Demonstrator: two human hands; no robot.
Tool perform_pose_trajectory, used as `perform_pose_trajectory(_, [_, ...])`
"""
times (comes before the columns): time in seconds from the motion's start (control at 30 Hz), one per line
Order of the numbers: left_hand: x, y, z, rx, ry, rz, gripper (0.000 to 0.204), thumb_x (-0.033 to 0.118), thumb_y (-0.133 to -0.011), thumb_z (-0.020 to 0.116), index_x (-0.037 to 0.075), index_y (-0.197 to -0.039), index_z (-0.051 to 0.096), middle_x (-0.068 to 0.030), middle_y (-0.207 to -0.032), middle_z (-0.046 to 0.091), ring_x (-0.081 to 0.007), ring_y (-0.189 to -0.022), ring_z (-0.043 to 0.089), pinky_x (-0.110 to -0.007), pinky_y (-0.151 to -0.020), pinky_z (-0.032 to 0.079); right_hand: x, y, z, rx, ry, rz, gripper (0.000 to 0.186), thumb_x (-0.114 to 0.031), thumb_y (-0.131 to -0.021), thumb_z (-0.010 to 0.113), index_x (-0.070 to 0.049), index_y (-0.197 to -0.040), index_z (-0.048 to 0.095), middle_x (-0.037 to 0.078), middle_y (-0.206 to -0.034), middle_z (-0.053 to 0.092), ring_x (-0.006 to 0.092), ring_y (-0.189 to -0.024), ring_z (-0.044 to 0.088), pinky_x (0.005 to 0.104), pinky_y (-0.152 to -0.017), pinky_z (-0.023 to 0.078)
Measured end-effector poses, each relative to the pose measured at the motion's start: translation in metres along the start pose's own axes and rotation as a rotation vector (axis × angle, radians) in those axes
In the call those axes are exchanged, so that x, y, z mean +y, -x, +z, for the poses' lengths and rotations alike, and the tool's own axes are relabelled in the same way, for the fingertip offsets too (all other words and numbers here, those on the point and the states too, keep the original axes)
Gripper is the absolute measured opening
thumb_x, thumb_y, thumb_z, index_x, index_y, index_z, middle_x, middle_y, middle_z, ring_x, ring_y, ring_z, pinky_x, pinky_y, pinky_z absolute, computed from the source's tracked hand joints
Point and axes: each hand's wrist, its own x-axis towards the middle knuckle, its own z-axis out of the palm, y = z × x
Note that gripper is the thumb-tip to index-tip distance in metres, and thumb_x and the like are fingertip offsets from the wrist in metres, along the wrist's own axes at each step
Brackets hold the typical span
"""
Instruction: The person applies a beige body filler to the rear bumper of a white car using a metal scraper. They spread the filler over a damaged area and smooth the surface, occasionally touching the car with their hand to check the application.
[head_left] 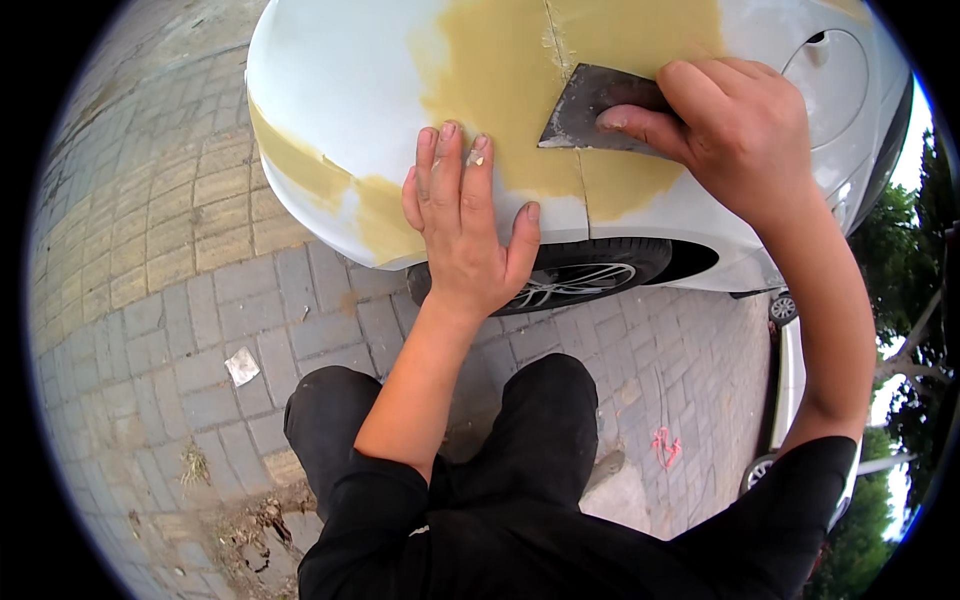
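A white car body panel (335,75) carries patches of yellowish filler (470,60), crossed by a vertical seam. My left hand (463,217) rests with fingers extended near the lower edge of the panel, over the filler, with bits of pale residue on the fingertips. My right hand (725,135) grips a dark, flat scraper (585,100) whose blade lies against the filled area at the seam. Below the panel are a black tyre with a silver spoked rim (575,275) and the dark wheel arch.
Grey and tan paving (170,320) surrounds my black-clad knees, with a pale scrap (242,366), a pale block (615,490) and a patch of broken ground (260,530). A round fuel flap (830,85) is at the upper right. Another white car (790,365) and trees stand at the right.
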Motion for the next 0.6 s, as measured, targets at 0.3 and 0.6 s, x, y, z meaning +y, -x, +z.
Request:
perform_pose_trajectory(0.3, [-0.001,0.0,0.002,0.006,-0.017,-0.004,0.072,0.027,-0.092,0.067,-0.001,-0.154,0.044,-0.0237,-0.164,0.036,-0.0433,-0.154,0.029,-0.054,-0.121,0.016,-0.001,0.021,0.013,0.039,-0.052,0.027,0.045,-0.038,-0.075,0.089,-0.011,-0.071,0.053,0.004,-0.061,0.051,0.0228,-0.054,0.056,0.0353,-0.052,0.044])
perform_pose_trajectory(0.6, [0.001,0.001,0.006,0.028,0.001,-0.011,0.068,0.031,-0.097,0.061,-0.002,-0.154,0.045,-0.0239,-0.164,0.037,-0.043,-0.154,0.03,-0.054,-0.121,0.016,-0.001,0.03,0.01,-0.01,0.028,0.047,0.042,-0.043,-0.079,0.084,-0.013,-0.074,0.055,0.001,-0.063,0.054,0.0202,-0.058,0.06,0.0333,-0.054,0.047])
